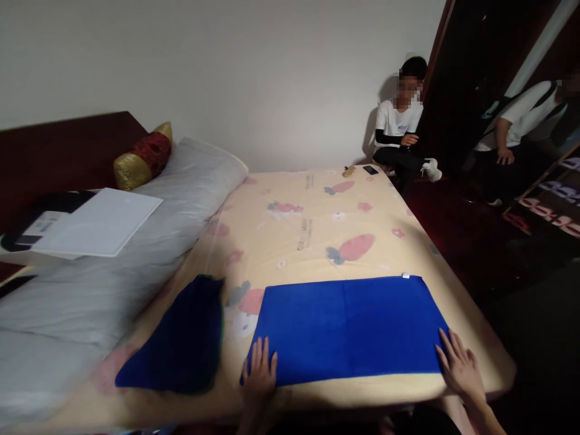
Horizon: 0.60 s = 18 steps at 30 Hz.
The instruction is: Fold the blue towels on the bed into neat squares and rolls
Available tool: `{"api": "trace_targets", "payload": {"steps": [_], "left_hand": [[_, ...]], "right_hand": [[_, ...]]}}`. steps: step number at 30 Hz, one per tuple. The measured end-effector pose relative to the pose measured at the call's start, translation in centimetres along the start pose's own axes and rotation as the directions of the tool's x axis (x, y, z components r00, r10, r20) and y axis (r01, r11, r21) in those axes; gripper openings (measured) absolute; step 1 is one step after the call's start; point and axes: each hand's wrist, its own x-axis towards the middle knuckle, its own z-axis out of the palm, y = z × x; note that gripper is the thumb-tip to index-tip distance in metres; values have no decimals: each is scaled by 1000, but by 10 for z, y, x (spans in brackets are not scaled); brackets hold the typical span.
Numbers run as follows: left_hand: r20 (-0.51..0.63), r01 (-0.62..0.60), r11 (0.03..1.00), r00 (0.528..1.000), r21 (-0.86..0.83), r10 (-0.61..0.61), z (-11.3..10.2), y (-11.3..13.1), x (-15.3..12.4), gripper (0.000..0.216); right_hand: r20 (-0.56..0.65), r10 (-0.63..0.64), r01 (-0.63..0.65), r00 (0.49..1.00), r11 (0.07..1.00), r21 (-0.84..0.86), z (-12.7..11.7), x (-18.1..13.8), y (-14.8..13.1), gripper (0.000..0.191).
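A blue cloth [347,329] lies spread flat as a rectangle near the front edge of the bed, with a small white tag at its far right corner. My left hand [260,368] rests on its near left corner, fingers stretched out. At the near right corner my right hand [460,362] touches the cloth's edge with its fingers spread. Neither hand grips anything. To the left of my left hand, a darker blue cloth [181,338] lies loosely crumpled on the bed.
The bed [294,241] has a cream patterned sheet. On its left are a grey quilt [149,272], a white board [102,220] and a red-gold bolster [145,157]. A phone [370,170] lies at the far edge, near a seated person [399,127]. Another person [516,121] is beside a shoe rack [553,199].
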Motion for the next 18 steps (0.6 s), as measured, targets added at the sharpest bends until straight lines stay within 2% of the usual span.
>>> {"api": "trace_targets", "payload": {"steps": [2, 3, 5, 8, 11, 14, 16, 18], "left_hand": [[-20, 4, 1000, 1000, -7, -4, -2, -24, -7, 57], [-31, 0, 1000, 1000, -11, 0, -4, -27, -8, 57], [-63, 12, 1000, 998, -13, -13, -8, -18, -3, 56], [-82, -37, 999, 996, -26, 34, -15, 31, 11, 56], [-29, -241, 968, 971, -74, 239, -18, 105, 17, 57], [27, -375, 918, 924, -128, 381, -14, 170, 11, 57], [45, -420, 894, 901, -153, 431, -8, 195, 3, 56], [53, -448, 879, 886, -163, 461, -1, 205, -4, 56]], "right_hand": [[22, 23, -23, 999, 1000, -9, -4, -6, 21, 69], [9, 34, -34, 999, 999, -16, -5, -6, 23, 71], [-63, 49, -50, 997, 998, -25, -8, -1, 7, 73], [-143, -57, 58, 988, 998, -1, -8, 11, -54, 67], [-84, -270, 276, 959, 959, 59, -1, 16, -137, 55], [-5, -375, 372, 927, 919, 131, 10, 10, -212, 52], [61, -444, 429, 894, 887, 173, 17, 2, -245, 51], [107, -494, 468, 863, 860, 203, 22, -4, -260, 52]]}}
